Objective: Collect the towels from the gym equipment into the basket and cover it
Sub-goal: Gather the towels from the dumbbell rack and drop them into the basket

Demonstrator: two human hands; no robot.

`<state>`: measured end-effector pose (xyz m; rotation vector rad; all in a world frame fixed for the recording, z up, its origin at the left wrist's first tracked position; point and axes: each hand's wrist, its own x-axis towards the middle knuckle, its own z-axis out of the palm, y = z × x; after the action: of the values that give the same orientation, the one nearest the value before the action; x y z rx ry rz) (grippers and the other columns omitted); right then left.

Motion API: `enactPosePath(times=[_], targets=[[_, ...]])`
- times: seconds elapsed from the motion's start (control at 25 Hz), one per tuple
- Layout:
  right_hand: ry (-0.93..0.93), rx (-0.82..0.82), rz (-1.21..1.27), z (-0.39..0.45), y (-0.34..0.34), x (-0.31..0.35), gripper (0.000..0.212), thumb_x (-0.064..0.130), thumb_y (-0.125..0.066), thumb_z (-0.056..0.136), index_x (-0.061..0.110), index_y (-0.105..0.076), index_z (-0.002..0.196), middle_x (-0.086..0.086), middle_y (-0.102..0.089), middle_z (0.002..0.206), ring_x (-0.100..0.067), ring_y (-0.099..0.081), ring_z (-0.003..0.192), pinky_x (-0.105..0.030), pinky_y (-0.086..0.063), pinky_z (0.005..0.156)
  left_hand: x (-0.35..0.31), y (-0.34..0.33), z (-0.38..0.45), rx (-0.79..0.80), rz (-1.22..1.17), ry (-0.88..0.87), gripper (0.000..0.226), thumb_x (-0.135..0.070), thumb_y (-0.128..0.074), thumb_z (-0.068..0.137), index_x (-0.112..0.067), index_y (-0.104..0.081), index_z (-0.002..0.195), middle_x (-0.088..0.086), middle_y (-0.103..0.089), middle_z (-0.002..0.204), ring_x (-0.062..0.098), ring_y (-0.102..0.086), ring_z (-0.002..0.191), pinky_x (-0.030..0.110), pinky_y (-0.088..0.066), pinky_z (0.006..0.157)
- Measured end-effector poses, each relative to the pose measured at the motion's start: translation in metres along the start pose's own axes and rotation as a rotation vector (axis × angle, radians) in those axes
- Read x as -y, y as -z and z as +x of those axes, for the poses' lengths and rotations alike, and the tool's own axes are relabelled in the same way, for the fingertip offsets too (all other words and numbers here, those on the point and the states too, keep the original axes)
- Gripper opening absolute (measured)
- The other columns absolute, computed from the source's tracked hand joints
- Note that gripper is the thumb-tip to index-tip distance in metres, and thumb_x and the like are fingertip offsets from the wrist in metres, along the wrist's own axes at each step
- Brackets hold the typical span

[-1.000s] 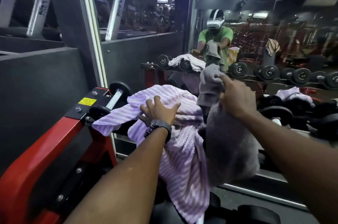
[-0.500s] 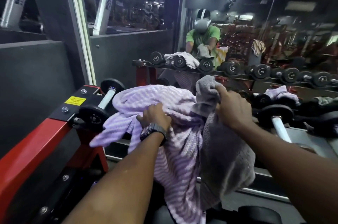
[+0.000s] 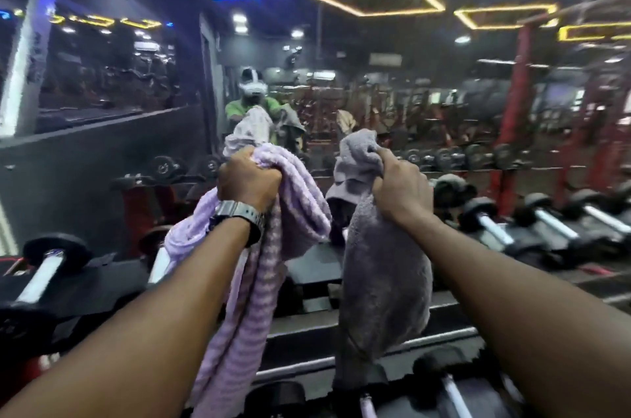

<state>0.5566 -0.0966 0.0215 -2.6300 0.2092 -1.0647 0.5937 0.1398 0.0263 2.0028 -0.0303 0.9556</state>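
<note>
Holding: two towels, one in each hand, both raised above the dumbbell rack (image 3: 307,325).
Left hand (image 3: 249,180): fingers curled tight round the bunched top of the lilac towel (image 3: 246,315); a fold spills over the knuckles, the rest hangs below the wrist beside the forearm. One watch (image 3: 239,212) on this wrist.
Right hand (image 3: 401,188): fingers closed on the neck of the grey towel (image 3: 386,281); a tuft sticks up above the thumb, the body hangs below the fist.
Towels: apart, not touching.
Dumbbells: several along the rack, blurred; count unclear.
Mirror (image 3: 444,93): reflects the person holding both towels.
</note>
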Motion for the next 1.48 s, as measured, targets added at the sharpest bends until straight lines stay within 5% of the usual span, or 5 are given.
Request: enactPosePath(times=[0.36, 0.92, 1.04, 1.24, 1.48], targets=[[-0.298, -0.286, -0.085, -0.063, 0.249, -0.203, 0.057, 0.021, -0.051, 0.087, 0.042, -0.047, 0.140, -0.014, -0.071, 0.115, -0.041, -0.066, 0.102, -0.040, -0.048, 0.076, -0.268, -0.077, -0.119, 0.206, -0.271, -0.256, 0.018, -0.034, -0.053, 0.062, -0.017, -0.055, 0.064, 0.015, -0.064, 0.074, 0.038, -0.066, 0.077, 0.031, -0.038, 0.064], [-0.658, -0.549, -0.652, -0.344, 0.647, -0.522, 0.041, 0.019, -0.049, 0.089, 0.025, -0.055, 0.129, -0.018, -0.071, 0.103, -0.042, -0.068, 0.094, -0.040, -0.047, 0.068, -0.683, -0.206, -0.546, 0.759, -0.905, -0.438, 0.041, -0.047, -0.065, 0.065, -0.017, -0.075, 0.092, 0.012, -0.073, 0.080, 0.020, -0.071, 0.080, 0.038, -0.054, 0.067], [-0.776, -0.576, -0.745, -0.399, 0.705, -0.572, 0.044, 0.021, -0.049, 0.091, 0.027, -0.053, 0.134, -0.017, -0.071, 0.103, -0.041, -0.067, 0.093, -0.040, -0.049, 0.070, -0.755, -0.221, -0.640, 0.895, -0.993, -0.449, 0.045, -0.050, -0.061, 0.061, -0.019, -0.075, 0.091, 0.010, -0.072, 0.077, 0.010, -0.061, 0.072, 0.030, -0.047, 0.064], [-0.918, -0.619, -0.832, -0.445, 0.765, -0.658, 0.042, 0.022, -0.048, 0.094, 0.025, -0.053, 0.135, -0.015, -0.071, 0.105, -0.038, -0.068, 0.096, -0.045, -0.057, 0.078, -0.842, -0.270, -0.754, 1.022, -1.070, -0.479, 0.037, -0.046, -0.060, 0.065, -0.015, -0.071, 0.083, 0.012, -0.067, 0.073, 0.031, -0.069, 0.076, 0.037, -0.051, 0.065], [-0.971, -0.657, -0.855, -0.440, 0.811, -0.779, 0.049, 0.021, -0.051, 0.096, 0.032, -0.047, 0.144, -0.004, -0.071, 0.098, -0.025, -0.068, 0.086, -0.043, -0.059, 0.078, -0.951, -0.347, -0.844, 1.125, -1.087, -0.461, 0.027, -0.041, -0.058, 0.064, -0.016, -0.062, 0.070, 0.001, -0.040, 0.049, 0.016, -0.045, 0.056, 0.026, -0.035, 0.058]])
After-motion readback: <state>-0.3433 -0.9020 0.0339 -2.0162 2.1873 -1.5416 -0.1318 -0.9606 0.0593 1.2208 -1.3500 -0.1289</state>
